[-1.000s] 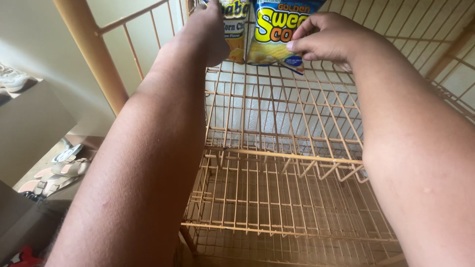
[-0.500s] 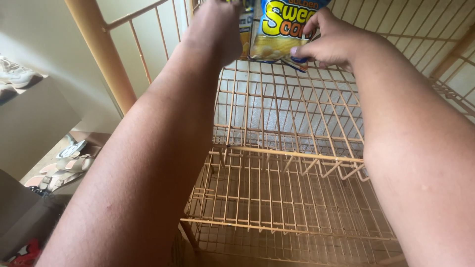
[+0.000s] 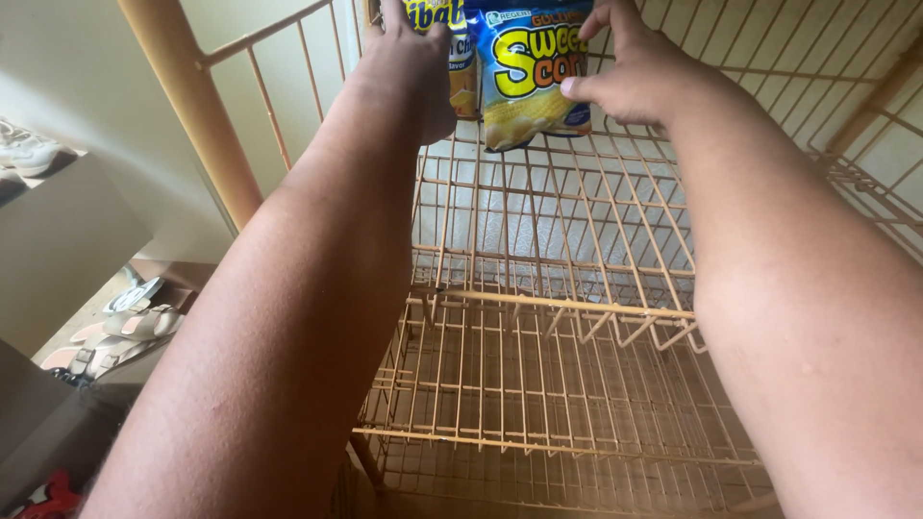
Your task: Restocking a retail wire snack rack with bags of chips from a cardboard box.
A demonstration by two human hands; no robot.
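A blue and yellow snack bag (image 3: 529, 77) stands at the back of the upper shelf of an orange wire rack (image 3: 538, 303). My right hand (image 3: 639, 72) grips its right edge, thumb on the front. Beside it on the left is a second snack bag (image 3: 460, 58), mostly hidden behind my left hand (image 3: 413, 67), which lies against it with fingers closed over its upper left part. Both forearms reach forward over the rack.
A lower wire shelf (image 3: 538, 423) sits under the upper one. A thick orange post (image 3: 187, 106) stands at the rack's left corner. Sandals (image 3: 125, 322) lie on the floor at the left, next to a pale box (image 3: 58, 240) with shoes (image 3: 24, 149) on top.
The view has tilted down a little, so the bags and both hands sit lower in the frame. My right hand has slid along the blue bag's right edge.
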